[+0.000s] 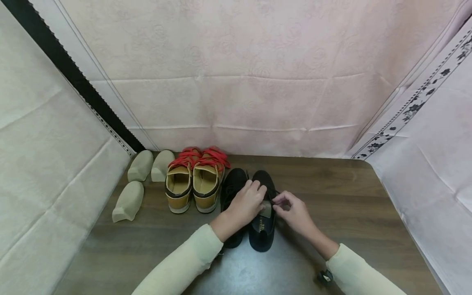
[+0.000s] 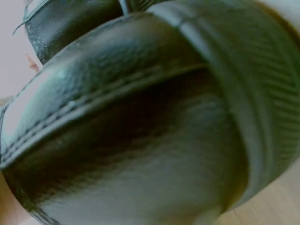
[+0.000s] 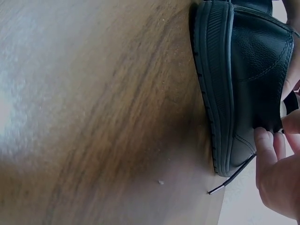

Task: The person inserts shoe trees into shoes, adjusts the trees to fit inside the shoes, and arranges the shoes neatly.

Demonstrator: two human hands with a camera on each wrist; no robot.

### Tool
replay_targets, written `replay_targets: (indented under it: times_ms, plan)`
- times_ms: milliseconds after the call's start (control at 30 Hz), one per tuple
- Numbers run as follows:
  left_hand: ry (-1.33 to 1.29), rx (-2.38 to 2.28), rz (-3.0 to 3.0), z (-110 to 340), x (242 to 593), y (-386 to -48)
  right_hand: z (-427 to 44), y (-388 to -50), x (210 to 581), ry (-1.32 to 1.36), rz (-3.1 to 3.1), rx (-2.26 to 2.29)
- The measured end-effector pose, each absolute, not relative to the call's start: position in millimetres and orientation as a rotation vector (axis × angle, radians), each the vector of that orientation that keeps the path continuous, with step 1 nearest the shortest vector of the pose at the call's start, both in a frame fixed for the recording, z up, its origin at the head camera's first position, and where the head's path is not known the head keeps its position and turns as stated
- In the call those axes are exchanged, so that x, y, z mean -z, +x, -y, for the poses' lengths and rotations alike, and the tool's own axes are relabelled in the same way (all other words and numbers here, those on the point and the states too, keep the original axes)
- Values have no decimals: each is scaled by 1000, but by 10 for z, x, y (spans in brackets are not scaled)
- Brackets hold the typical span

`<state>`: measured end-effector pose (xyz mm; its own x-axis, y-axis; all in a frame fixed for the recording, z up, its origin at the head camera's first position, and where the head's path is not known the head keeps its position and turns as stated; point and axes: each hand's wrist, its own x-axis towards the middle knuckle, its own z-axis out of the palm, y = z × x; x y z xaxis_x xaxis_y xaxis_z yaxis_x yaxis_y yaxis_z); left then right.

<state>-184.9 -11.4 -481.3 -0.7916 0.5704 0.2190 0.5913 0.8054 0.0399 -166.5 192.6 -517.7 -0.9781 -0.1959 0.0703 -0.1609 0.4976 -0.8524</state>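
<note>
Your left hand [image 1: 243, 203] curls over the opening of the black leather lace-up shoe [image 1: 262, 241], hold hidden; your right hand [image 1: 295, 213] pinches its eyelet edge, thumb and fingertips nearly together. Its lace [image 3: 236, 175] end hangs loose, so probably mid-lacing, tying left. Other black shoe [image 1: 233, 178] just beside, lace state unclear. Farther off, tan shoes [image 1: 178, 203] look laced; three cream shoe inserts [image 1: 129, 200] lie out.
</note>
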Motion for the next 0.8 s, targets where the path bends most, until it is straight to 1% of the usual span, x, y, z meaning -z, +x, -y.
replay_targets:
  times_ms: [433, 633, 800]
  plan:
    - [-891, 306, 2819, 179, 4797, -1816, -1907, -1651, 5171, -393, -2741, 1506]
    - [-901, 487, 2792, 288, 4730, -1790, -1931, -1630, 5155, -350, -2722, 1521]
    - [-918, 536, 2725, 383, 4692, -1774, -1973, -1589, 5148, -341, -2713, 1538]
